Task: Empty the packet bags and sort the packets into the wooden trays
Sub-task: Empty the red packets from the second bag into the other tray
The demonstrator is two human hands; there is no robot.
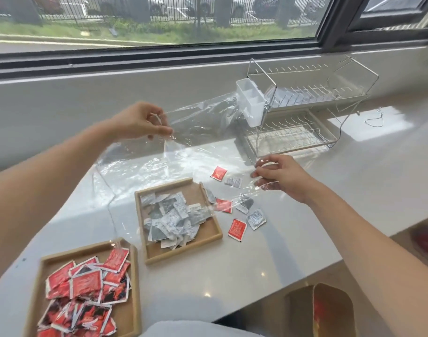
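Note:
I hold a large clear plastic bag (144, 164) stretched in the air above the counter. My left hand (140, 122) pinches its far upper edge, and my right hand (278, 176) grips its right edge. Below it, a wooden tray (208, 235) holds several grey and white packets (171, 215). A second wooden tray (132, 312) at the near left is full of red packets (86, 285). Loose packets lie on the counter right of the grey tray: red ones (237, 229) (218, 173) and grey ones (256, 218) (233, 182).
A metal two-tier dish rack (305, 105) with a white plastic cutlery holder (250, 100) stands at the back right by the window ledge. The counter edge runs along the near right, with an open cardboard box (329, 310) on the floor below.

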